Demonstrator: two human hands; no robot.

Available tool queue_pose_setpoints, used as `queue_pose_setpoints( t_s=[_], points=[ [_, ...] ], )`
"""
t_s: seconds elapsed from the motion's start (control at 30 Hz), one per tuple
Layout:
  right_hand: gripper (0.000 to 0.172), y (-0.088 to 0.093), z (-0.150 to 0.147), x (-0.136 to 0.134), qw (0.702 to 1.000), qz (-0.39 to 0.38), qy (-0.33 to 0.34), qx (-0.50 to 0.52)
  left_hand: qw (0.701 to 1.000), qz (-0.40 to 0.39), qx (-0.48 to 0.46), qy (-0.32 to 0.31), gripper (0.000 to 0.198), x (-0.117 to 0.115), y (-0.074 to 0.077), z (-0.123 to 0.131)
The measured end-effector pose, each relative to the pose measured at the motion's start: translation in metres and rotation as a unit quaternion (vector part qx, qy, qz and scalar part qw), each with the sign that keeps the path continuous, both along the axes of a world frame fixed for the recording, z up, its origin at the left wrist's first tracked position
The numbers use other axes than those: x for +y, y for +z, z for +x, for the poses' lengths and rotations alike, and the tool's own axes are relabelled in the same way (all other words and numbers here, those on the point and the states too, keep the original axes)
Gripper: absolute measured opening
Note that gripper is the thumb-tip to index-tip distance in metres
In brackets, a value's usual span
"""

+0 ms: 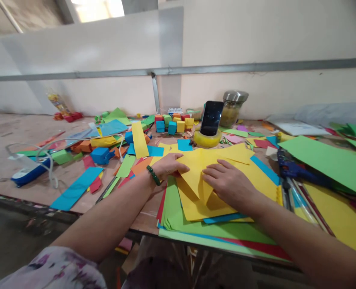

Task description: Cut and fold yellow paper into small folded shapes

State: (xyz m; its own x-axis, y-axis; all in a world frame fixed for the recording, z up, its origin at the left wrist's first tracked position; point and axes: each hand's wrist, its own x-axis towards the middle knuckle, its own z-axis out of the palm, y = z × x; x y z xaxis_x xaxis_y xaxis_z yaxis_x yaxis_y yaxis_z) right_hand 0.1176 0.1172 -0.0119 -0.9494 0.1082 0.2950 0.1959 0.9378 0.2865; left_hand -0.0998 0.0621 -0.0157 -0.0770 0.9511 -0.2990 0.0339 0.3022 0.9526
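My left hand [168, 165], with a green bead bracelet [153, 176] at its wrist, pinches the left edge of a folded yellow sheet of paper [193, 178]. Its thumb lies on top and the other fingers are partly hidden. Across the sheet, my right hand [229, 182] rests with its fingers stretched out, touching the right side of a raised crease. The paper bends up in the middle between both hands. Beneath it are more yellow sheets and a stack of green paper [187, 224] with blue and red edges showing.
A phone [211, 117] leans in a yellow tape roll [207, 138], beside a lidded jar [232, 109]. Small coloured paper blocks [172, 127] stand at the back. Left lies a blue-white power strip [32, 170] with a looping cord. A dark blue tool [298, 169] and pens lie right.
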Motion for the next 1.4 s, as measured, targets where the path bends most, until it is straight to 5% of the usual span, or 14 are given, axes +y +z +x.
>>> queue_pose_setpoints(
  t_s=[0.2, 0.4, 0.63, 0.87, 0.97, 1.07, 1.17, 1.27, 1.4],
  points=[
    [0.034, 0.001, 0.005, 0.011, 0.994, -0.053, 0.084, 0.053, 0.989, -0.107, 0.032, -0.094, 0.044, 0.002, 0.002, -0.022],
    [0.031, 0.010, 0.006, -0.003, 0.982, -0.008, 0.166, 0.087, 0.971, -0.092, -0.153, -0.156, 0.037, 0.011, -0.004, -0.030],
    [0.029, 0.001, 0.005, -0.009, 0.974, -0.006, 0.207, 0.093, 0.968, -0.052, -0.201, -0.143, 0.040, 0.013, -0.010, -0.027],
    [0.041, -0.007, -0.004, -0.007, 0.983, -0.076, 0.160, 0.048, 0.979, -0.016, -0.193, -0.061, 0.036, 0.010, -0.012, -0.015],
    [0.035, -0.007, -0.004, -0.005, 0.976, -0.176, 0.115, 0.051, 0.981, -0.012, -0.185, -0.049, 0.036, 0.008, -0.009, -0.010],
    [0.022, -0.006, -0.003, -0.001, 0.946, -0.309, -0.010, 0.095, 0.990, 0.012, -0.134, -0.042, 0.035, 0.002, -0.001, -0.001],
    [0.043, -0.004, -0.003, 0.003, 0.901, -0.400, -0.113, 0.126, 0.995, 0.063, -0.058, -0.052, 0.041, -0.006, 0.009, 0.010],
    [0.046, -0.002, -0.005, 0.005, 0.862, -0.467, -0.145, 0.133, 0.993, 0.089, -0.012, -0.081, 0.054, -0.013, 0.018, 0.019],
    [0.049, -0.001, -0.005, 0.007, 0.847, -0.483, -0.158, 0.153, 0.984, 0.117, 0.037, -0.128, 0.051, -0.016, 0.021, 0.022]
  ],
)
